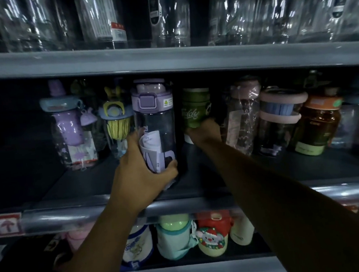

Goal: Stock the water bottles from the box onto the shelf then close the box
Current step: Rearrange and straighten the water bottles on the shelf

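Observation:
My left hand (141,171) grips the lower part of a clear water bottle with a purple lid (154,120), held upright over the front of the middle shelf (263,172). My right hand (205,131) reaches deeper into the shelf and holds the base of a green bottle (195,107) with white lettering. Both arms stretch in from the bottom of the view. The box is out of sight.
Several other bottles line the back of the middle shelf: a lilac one (68,127), a yellow one (116,121), a wrapped pink one (244,113), an amber one (317,123). The upper shelf holds wrapped clear bottles. Small cups (212,234) stand on the lower shelf.

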`<state>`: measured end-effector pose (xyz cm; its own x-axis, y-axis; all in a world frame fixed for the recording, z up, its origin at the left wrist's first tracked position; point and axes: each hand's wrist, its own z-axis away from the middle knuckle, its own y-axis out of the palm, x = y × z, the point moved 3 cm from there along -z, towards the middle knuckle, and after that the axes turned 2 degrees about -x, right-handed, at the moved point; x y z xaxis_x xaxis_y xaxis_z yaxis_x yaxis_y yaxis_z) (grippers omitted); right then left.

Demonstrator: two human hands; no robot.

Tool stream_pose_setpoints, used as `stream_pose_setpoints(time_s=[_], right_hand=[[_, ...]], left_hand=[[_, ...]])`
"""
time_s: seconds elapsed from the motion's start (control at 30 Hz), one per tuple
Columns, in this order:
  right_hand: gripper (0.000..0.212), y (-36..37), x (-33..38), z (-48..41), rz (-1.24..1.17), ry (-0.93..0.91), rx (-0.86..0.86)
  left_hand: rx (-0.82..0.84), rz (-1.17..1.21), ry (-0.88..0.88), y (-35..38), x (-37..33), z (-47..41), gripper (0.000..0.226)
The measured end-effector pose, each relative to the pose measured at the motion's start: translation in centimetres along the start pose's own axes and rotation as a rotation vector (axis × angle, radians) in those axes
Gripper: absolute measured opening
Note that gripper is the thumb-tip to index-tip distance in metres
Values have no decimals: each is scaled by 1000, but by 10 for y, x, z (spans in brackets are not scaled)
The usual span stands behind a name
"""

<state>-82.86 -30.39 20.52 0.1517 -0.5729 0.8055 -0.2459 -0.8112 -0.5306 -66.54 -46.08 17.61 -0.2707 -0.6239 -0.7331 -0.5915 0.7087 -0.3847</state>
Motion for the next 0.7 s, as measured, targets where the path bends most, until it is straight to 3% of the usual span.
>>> stream_pose_setpoints(time_s=[0.17,0.47,0.7], right_hand=[[47,-2,-3,-6,38,-45,-14],[75,-17,-10,18,-37,-33,-29],[78,-44,-22,63,-61,-141,-22]], left_hand=[[8,20,-12,1,3,-4,97],[-6,-8,-8,-3,-3,2,96],[7,12,-25,-2,-3,0,99]])
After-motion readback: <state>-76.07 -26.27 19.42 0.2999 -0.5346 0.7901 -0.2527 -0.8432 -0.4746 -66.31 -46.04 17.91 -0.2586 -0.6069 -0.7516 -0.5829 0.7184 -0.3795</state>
